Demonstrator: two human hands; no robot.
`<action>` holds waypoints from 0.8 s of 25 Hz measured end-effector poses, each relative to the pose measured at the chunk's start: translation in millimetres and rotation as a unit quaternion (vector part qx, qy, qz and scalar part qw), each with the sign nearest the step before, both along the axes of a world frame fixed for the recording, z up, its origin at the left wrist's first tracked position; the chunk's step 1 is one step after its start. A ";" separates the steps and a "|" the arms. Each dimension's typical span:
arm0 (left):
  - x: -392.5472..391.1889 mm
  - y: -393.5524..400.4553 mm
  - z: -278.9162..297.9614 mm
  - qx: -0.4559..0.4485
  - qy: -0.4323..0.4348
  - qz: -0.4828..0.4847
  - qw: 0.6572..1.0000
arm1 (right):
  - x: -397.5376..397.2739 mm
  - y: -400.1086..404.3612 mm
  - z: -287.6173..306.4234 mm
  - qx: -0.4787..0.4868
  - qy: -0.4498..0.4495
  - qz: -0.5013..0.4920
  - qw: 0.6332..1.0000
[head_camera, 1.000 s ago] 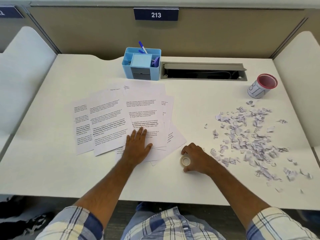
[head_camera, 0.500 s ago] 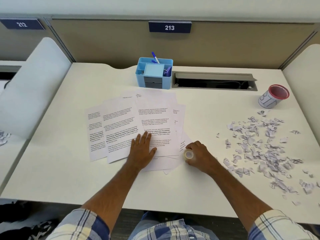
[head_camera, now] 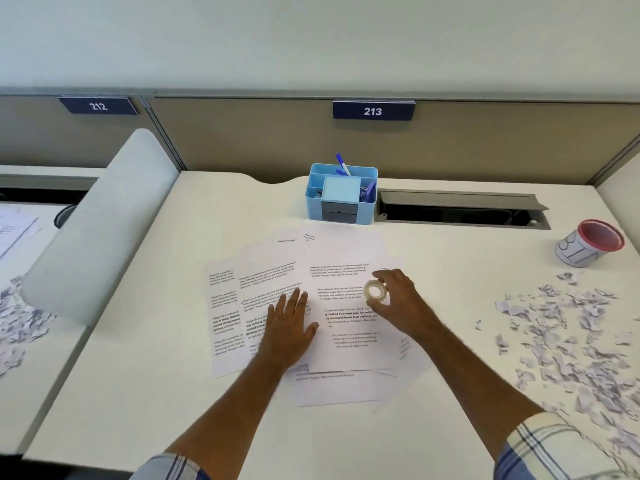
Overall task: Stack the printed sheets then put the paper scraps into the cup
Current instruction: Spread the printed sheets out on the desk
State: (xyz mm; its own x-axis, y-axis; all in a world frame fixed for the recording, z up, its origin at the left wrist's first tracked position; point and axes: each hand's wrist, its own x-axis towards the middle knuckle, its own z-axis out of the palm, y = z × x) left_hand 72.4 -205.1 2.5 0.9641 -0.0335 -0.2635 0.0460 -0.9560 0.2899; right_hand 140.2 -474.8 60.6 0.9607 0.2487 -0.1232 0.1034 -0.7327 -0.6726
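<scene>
The white desk (head_camera: pixel 145 375) carries the fanned white printed sheets (head_camera: pixel 346 251) at centre; they are thin, light and limp, slide easily over each other, and are best squared from the outer edges. The grey torn paper scraps (head_camera: pixel 571 344) lie scattered at right, near the red-rimmed paper cup (head_camera: pixel 588 247); they are featherweight and suit pinching or scooping. The left hand (head_camera: pixel 289 323) presses flat on the sheets, fingers straight; the right hand (head_camera: pixel 398 299) pinches a small clear tape roll (head_camera: pixel 374 291) above them.

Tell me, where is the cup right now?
In the head view, the red-rimmed cup stands at the desk's far right, beyond the paper scraps and right of the cable slot.
</scene>
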 end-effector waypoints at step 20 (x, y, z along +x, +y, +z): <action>64.8 74.1 -36.7 -0.009 -0.031 0.011 0.999 | 235.1 116.8 56.5 -0.066 -0.060 -0.030 0.996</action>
